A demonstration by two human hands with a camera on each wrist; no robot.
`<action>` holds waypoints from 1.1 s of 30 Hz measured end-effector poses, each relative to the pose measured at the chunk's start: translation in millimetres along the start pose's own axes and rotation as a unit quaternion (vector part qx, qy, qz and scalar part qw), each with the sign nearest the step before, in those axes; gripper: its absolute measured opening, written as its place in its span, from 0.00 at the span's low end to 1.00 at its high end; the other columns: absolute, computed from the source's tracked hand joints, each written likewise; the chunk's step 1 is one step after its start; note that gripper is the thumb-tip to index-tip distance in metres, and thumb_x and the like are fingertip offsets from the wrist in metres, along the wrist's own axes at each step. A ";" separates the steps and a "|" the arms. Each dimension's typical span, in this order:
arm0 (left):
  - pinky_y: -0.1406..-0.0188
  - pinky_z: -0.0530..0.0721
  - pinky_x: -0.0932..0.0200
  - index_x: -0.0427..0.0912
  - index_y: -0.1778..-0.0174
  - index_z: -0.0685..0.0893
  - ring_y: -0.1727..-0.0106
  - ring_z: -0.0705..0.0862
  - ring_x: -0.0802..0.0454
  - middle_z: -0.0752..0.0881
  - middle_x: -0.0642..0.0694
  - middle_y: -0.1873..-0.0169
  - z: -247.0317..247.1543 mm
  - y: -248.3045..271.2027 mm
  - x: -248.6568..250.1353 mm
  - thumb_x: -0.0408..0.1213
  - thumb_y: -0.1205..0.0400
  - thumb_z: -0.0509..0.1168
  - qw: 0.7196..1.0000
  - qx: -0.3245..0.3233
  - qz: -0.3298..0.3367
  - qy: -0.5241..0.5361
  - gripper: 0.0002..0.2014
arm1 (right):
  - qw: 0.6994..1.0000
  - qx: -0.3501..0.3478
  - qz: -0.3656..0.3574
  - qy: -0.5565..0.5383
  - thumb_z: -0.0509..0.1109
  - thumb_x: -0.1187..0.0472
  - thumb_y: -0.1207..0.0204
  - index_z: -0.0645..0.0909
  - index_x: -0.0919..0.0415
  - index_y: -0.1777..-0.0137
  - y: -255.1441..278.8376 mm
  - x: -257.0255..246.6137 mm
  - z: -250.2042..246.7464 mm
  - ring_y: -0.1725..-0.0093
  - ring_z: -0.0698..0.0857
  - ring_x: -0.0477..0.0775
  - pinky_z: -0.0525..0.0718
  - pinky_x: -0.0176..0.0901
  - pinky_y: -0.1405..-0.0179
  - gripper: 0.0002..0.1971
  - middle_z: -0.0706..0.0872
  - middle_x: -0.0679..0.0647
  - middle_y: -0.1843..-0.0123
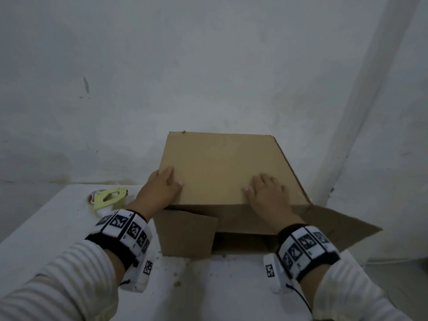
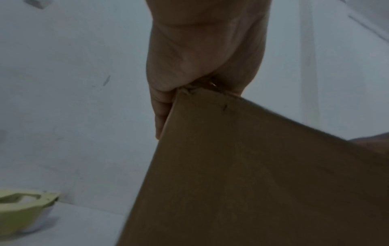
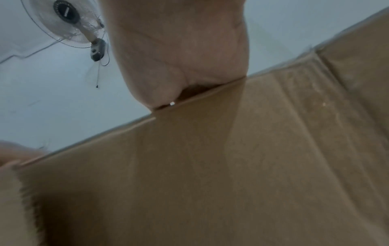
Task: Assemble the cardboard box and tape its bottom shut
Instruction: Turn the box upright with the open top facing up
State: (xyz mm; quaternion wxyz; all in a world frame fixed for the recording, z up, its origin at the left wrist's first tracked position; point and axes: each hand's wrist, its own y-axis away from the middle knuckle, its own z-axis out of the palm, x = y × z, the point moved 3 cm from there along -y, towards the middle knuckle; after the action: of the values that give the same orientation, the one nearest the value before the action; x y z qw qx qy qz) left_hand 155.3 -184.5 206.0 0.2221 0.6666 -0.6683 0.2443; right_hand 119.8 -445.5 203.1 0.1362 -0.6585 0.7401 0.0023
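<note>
A brown cardboard box [image 1: 220,165] lies on the white table [image 1: 46,228], its open end facing me. One side flap [image 1: 185,232] is folded partway across the opening, and the other flap [image 1: 335,225] is spread out to the right. My left hand [image 1: 162,186] rests over the top panel's near left corner, fingers laid flat; in the left wrist view the left hand [image 2: 200,50] straddles that corner of the box [image 2: 252,166]. My right hand [image 1: 268,193] lies flat on the top panel by its near edge. The right wrist view shows the right hand's palm [image 3: 179,50] pressing on the box [image 3: 210,166].
A yellow-green tape dispenser [image 1: 108,198] sits on the table left of the box, also seen low in the left wrist view as the dispenser [image 2: 21,208]. A white wall stands close behind the box. A wall fan [image 3: 69,25] hangs high up. Cardboard crumbs litter the table's near part.
</note>
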 end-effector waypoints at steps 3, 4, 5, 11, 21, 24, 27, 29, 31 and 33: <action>0.19 0.59 0.45 0.50 0.17 0.57 0.15 0.53 0.45 0.49 0.46 0.16 6.9 2.0 5.1 0.53 0.19 0.62 0.997 -0.022 0.014 0.073 0.35 | 0.998 0.004 -0.061 -0.005 0.48 0.44 0.15 0.64 0.55 0.21 -0.9 -24.3 10.8 0.18 0.58 0.59 0.54 0.59 0.20 0.26 0.62 0.54 0.17; 0.18 0.58 0.45 0.49 0.17 0.56 0.15 0.51 0.46 0.48 0.46 0.15 8.9 3.8 4.8 0.53 0.19 0.63 0.995 -0.022 0.020 0.090 0.36 | 0.997 -0.001 -0.078 -0.007 0.48 0.45 0.15 0.63 0.56 0.21 -1.6 -32.6 14.3 0.17 0.57 0.58 0.53 0.59 0.19 0.26 0.62 0.54 0.17; 0.18 0.58 0.43 0.48 0.17 0.56 0.15 0.51 0.46 0.47 0.46 0.15 10.1 4.9 2.9 0.53 0.20 0.64 0.994 -0.018 0.022 0.104 0.38 | 0.996 -0.005 -0.089 -0.008 0.48 0.46 0.14 0.62 0.56 0.20 -2.4 -40.4 17.1 0.17 0.56 0.58 0.51 0.58 0.19 0.26 0.61 0.54 0.17; 0.18 0.60 0.44 0.43 0.17 0.55 0.16 0.54 0.45 0.52 0.44 0.16 2.6 12.5 -12.3 0.51 0.22 0.67 0.994 -0.028 0.021 0.100 0.41 | 0.991 0.011 -0.134 -0.022 0.48 0.47 0.14 0.62 0.55 0.19 -0.9 -76.5 25.1 0.17 0.55 0.56 0.46 0.59 0.18 0.25 0.62 0.52 0.17; 0.30 0.74 0.55 0.49 0.16 0.47 0.28 0.70 0.51 0.61 0.52 0.20 -10.4 40.6 -26.8 0.39 0.18 0.64 0.976 -0.142 -0.016 0.166 0.39 | 0.986 0.034 -0.162 -0.021 0.38 0.40 0.24 0.61 0.51 0.19 -3.7 -78.5 45.6 0.17 0.57 0.52 0.51 0.52 0.20 0.35 0.63 0.49 0.17; 0.30 0.79 0.48 0.49 0.18 0.57 0.26 0.72 0.45 0.64 0.47 0.19 -20.8 46.4 -34.5 0.39 0.20 0.66 0.968 -0.175 -0.047 0.174 0.36 | 0.985 0.046 -0.163 -0.015 0.30 0.36 0.30 0.62 0.51 0.19 -4.1 -77.8 47.8 0.18 0.59 0.52 0.53 0.53 0.21 0.42 0.65 0.49 0.17; 0.35 0.83 0.48 0.51 0.29 0.74 0.35 0.80 0.46 0.79 0.45 0.31 -27.9 57.9 -30.0 0.45 0.21 0.68 0.967 -0.200 -0.043 0.155 0.23 | 0.986 0.051 -0.157 -0.022 0.33 0.36 0.27 0.63 0.52 0.19 -2.8 -82.1 48.1 0.18 0.60 0.52 0.52 0.53 0.21 0.40 0.65 0.49 0.18; 0.43 0.85 0.52 0.52 0.32 0.75 0.41 0.83 0.49 0.81 0.49 0.40 -27.9 66.3 -21.9 0.57 0.22 0.66 0.970 -0.185 -0.044 0.152 0.24 | 0.987 0.054 -0.152 -0.025 0.40 0.39 0.22 0.63 0.52 0.20 -1.1 -85.7 48.2 0.18 0.60 0.53 0.52 0.53 0.21 0.34 0.65 0.49 0.18; 0.57 0.83 0.60 0.51 0.39 0.74 0.53 0.82 0.53 0.81 0.53 0.53 -22.1 67.5 -15.6 0.58 0.23 0.65 0.985 -0.142 -0.041 0.094 0.21 | 0.987 0.058 -0.148 -0.025 0.44 0.40 0.21 0.64 0.52 0.20 1.0 -89.1 49.3 0.19 0.60 0.53 0.53 0.54 0.21 0.32 0.66 0.49 0.18; 0.65 0.77 0.61 0.43 0.40 0.74 0.58 0.79 0.53 0.80 0.49 0.55 -13.6 64.5 -12.9 0.50 0.24 0.69 0.994 -0.107 -0.028 0.016 0.21 | 0.987 0.062 -0.146 -0.022 0.41 0.38 0.22 0.65 0.52 0.21 0.9 -88.9 51.1 0.19 0.61 0.53 0.54 0.55 0.22 0.34 0.67 0.49 0.19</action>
State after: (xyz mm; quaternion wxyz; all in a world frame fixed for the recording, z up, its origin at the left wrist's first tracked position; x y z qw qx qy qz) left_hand 90.6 -166.5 206.7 0.3092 0.6539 -0.6678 0.1757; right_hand 137.6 -349.4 171.9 0.1916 -0.7494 0.6319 -0.0490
